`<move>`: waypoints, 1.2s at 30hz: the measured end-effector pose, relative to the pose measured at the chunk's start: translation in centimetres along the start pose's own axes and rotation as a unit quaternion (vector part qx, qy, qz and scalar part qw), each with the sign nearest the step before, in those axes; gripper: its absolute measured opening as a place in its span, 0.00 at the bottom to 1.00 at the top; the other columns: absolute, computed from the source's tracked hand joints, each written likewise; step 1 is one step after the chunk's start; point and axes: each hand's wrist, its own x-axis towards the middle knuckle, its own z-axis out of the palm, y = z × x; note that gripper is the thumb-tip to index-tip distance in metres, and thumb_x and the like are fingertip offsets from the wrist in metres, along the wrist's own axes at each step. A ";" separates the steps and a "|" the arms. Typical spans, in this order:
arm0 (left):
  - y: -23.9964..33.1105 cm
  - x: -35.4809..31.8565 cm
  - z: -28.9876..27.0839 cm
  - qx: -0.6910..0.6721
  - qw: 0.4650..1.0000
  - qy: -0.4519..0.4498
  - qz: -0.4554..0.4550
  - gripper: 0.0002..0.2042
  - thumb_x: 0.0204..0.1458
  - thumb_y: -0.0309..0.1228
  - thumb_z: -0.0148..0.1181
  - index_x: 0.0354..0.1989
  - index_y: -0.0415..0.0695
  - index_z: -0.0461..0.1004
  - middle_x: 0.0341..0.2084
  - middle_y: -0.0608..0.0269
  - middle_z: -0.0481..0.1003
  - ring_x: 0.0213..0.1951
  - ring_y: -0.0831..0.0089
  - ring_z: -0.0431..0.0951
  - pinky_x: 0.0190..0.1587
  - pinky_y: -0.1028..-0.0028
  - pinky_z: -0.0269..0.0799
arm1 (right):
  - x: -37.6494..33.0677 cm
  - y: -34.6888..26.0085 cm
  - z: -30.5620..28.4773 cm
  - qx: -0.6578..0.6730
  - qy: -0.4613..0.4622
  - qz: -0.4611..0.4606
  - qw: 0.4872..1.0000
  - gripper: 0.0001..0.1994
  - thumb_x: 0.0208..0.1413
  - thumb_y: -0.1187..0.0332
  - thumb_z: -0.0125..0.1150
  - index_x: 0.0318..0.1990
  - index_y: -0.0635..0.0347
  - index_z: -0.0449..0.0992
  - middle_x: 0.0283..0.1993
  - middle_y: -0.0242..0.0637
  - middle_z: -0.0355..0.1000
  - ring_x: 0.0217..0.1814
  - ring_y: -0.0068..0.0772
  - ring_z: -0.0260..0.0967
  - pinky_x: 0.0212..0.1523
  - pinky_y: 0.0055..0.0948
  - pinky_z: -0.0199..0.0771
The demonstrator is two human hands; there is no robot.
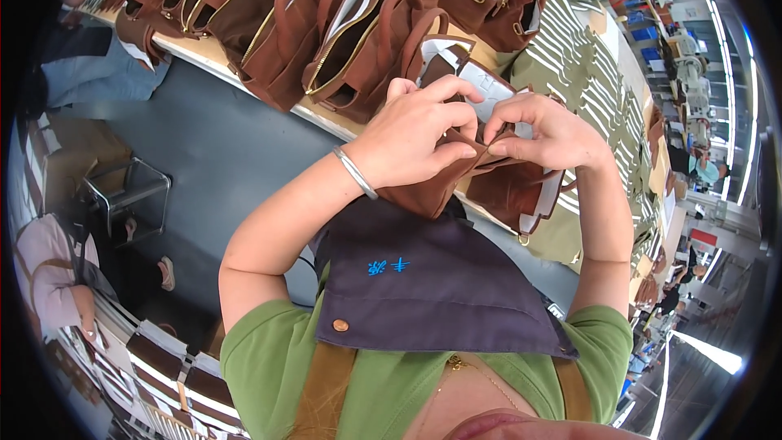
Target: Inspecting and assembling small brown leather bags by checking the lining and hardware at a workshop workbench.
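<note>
A brown handbag (425, 192) is in front of my chest at the edge of the table, gripped by both hands. My left hand (415, 132), with a silver bangle on its wrist, pinches the bag's upper edge between thumb and bent fingers. Close beside it, my right hand (552, 132) pinches the same edge from the right. The thumbs nearly meet over the brown material. Whatever lies between the fingertips is too small to make out. White paper (485, 90) shows just behind my fingers, and the bag's inside is mostly hidden by my hands.
Several brown handbags (281, 49) with gold zippers stand along the table (208, 57) at the far left. Olive-green pieces with white strips (562, 41) cover its right part. A metal-framed stool (130, 195) and a seated person (61, 269) are on the left.
</note>
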 end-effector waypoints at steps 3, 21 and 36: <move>-0.4 0.2 -0.1 -0.001 1.000 -0.019 0.025 0.06 0.47 0.31 0.67 0.28 0.51 0.73 0.44 0.71 0.73 0.36 0.76 0.73 0.49 0.68 0.52 | 0.0 -0.1 -0.2 -0.015 -0.014 0.001 1.000 0.08 0.50 0.71 0.64 0.38 0.63 0.78 0.33 0.37 0.77 0.38 0.27 0.74 0.42 0.27 0.71; -0.4 0.6 -0.9 -0.013 0.996 -0.094 0.000 0.06 0.47 0.30 0.65 0.29 0.49 0.71 0.30 0.72 0.73 0.35 0.74 0.73 0.47 0.69 0.52 | 0.3 -0.3 0.9 -0.043 0.053 -0.061 0.996 0.07 0.45 0.71 0.70 0.31 0.64 0.80 0.24 0.37 0.73 0.27 0.27 0.69 0.33 0.27 0.69; -0.2 1.6 -1.4 -0.036 0.994 -0.100 0.010 0.07 0.47 0.29 0.66 0.32 0.42 0.76 0.29 0.62 0.76 0.32 0.66 0.78 0.38 0.71 0.71 | 0.3 -0.1 1.3 -0.083 0.108 -0.113 0.984 0.06 0.42 0.73 0.68 0.28 0.63 0.78 0.22 0.39 0.71 0.24 0.34 0.68 0.30 0.30 0.66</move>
